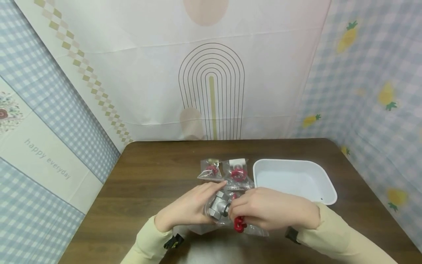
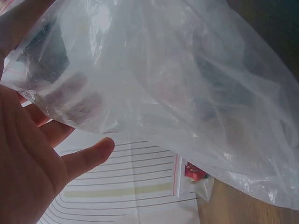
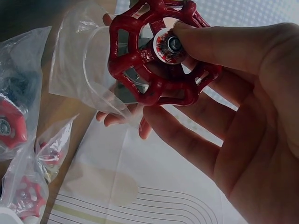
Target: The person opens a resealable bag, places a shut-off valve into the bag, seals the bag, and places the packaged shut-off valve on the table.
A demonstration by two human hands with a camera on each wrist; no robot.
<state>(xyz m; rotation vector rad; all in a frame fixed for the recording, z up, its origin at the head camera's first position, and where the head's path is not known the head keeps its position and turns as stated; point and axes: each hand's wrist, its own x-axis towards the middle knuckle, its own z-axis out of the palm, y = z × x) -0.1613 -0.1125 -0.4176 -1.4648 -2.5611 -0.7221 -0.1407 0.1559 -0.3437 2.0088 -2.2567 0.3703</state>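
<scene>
A metal valve body with a red handwheel lies between my hands, close over the table. My left hand holds the valve body at its left side, its fingers around a clear plastic bag. In the left wrist view this bag hides most of the valve, and one finger extends apart below it. My right hand grips the handwheel, its thumb pressed near the hub and the other fingers beneath the rim. The wheel stands outside the bag in the right wrist view.
Behind the hands lie a small zip bag with a red-handled valve and another bag with a red wheel and white part. A further bagged red handwheel shows in the right wrist view. A white tray stands at the right.
</scene>
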